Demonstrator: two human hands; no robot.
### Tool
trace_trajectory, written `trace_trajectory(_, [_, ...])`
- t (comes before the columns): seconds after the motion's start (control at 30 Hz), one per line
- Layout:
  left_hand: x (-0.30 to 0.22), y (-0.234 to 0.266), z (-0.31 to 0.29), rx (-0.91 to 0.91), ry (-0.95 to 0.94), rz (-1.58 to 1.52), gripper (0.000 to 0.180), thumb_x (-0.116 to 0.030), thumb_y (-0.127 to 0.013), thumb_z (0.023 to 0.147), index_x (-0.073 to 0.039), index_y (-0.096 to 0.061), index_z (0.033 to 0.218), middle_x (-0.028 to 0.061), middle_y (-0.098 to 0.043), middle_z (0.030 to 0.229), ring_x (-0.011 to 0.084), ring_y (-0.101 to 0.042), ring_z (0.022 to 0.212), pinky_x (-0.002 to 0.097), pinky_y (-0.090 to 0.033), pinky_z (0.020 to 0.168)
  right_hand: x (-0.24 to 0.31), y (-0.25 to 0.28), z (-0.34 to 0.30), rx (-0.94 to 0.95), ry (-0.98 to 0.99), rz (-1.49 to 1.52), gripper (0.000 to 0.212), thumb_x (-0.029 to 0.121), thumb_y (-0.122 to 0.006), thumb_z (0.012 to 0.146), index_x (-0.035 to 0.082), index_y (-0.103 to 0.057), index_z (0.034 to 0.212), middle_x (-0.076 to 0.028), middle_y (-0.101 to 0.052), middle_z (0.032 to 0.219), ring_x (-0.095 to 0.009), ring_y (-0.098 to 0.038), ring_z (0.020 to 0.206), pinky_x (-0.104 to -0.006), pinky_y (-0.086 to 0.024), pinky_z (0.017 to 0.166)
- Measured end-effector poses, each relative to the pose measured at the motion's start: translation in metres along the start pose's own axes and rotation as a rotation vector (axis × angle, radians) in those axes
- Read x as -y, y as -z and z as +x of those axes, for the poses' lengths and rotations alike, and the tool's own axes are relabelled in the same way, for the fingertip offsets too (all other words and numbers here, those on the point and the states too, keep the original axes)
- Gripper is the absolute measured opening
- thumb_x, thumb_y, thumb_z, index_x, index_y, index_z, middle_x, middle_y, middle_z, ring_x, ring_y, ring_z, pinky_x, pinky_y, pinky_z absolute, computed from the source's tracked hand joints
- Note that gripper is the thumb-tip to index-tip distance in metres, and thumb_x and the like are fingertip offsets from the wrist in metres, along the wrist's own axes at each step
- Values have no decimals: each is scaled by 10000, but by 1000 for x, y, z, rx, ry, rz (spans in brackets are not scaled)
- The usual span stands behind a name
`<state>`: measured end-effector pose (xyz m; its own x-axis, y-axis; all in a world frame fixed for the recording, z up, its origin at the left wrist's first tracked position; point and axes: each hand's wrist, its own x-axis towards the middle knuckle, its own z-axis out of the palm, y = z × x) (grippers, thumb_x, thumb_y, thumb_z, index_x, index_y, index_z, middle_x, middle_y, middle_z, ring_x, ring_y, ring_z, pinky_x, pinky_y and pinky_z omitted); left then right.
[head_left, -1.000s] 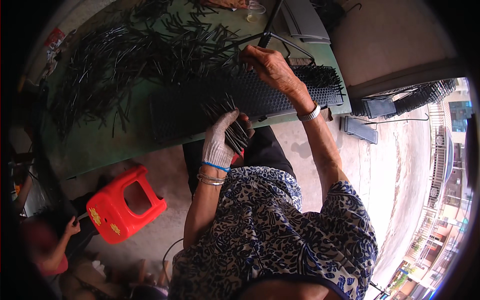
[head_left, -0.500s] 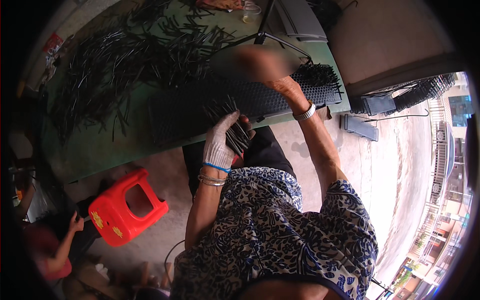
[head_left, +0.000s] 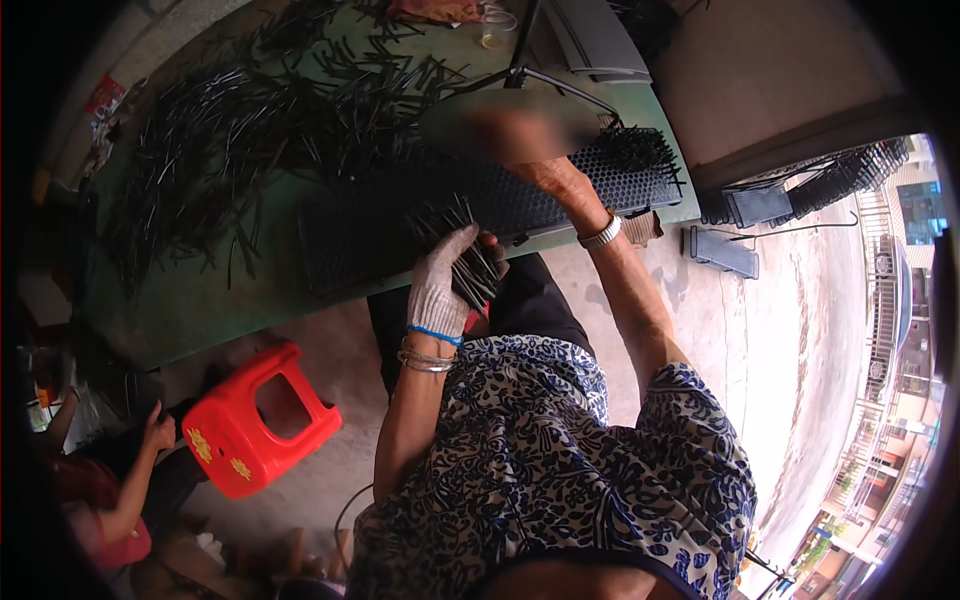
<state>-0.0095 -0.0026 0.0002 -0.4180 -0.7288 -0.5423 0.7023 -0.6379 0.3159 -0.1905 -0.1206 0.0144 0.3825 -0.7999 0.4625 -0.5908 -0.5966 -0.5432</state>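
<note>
My left hand point(head_left: 447, 268), in a white knitted glove with a blue cuff edge, is closed round a bundle of thin black rods point(head_left: 476, 273) near the table's front edge. The rods stick out past both sides of the grip. Beyond it lies a long black board with rows of small holes point(head_left: 530, 208). At the board's right end a dense cluster of black rods point(head_left: 640, 152) stands up. My bare right hand point(head_left: 525, 140) is over the far side of the board. A blurred patch covers its fingers, so what they hold cannot be seen.
Loose black rods point(head_left: 220, 130) lie heaped over the green table point(head_left: 190, 320). A black metal frame point(head_left: 560, 85) rises behind the board. A red plastic stool point(head_left: 250, 455) is at the left, near another person's hand point(head_left: 158, 430). Grey trays point(head_left: 722, 252) lie at the right.
My right hand and forearm have shifted slightly to the left over the board. The left hand keeps its grip on the rods. At the left, the other person's arm has moved a little.
</note>
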Motion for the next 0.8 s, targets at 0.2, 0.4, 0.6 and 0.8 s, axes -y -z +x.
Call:
trace_trajectory(0.2, [1,-6,0,-44,-24,50,164,-185,-619,893,-22,-627,868,97,-654,789,224,-658,698,347,-575,643,12,-1,6,96,-27,-106,125,103,-584,883,34,-605,985,-145,-642,819,-334,-634,755,-370,-505,646])
trace_trajectory(0.4, [4,-1,3,-48,19,42,197,-213,-619,897,-18,-639,874,96,-666,776,230,-674,696,359,-582,637,9,-9,6,28,-95,-149,138,136,-587,878,55,-632,980,-149,-654,844,-339,-637,752,-388,-504,642])
trace_trajectory(0.6, [6,-6,-1,-71,-39,36,193,-214,-624,893,-24,-635,865,106,-671,787,226,-675,697,363,-581,626,1,-17,-7,-164,-98,-153,195,242,-571,900,58,-627,933,-166,-637,755,-363,-620,691,-444,-487,586])
trace_trajectory(0.8, [6,-6,3,-51,38,75,164,-209,-628,888,-47,-636,861,82,-663,779,221,-673,691,358,-581,630,27,-4,-23,-48,-314,-196,252,269,-619,893,38,-667,978,-130,-684,869,-304,-660,757,-366,-506,645])
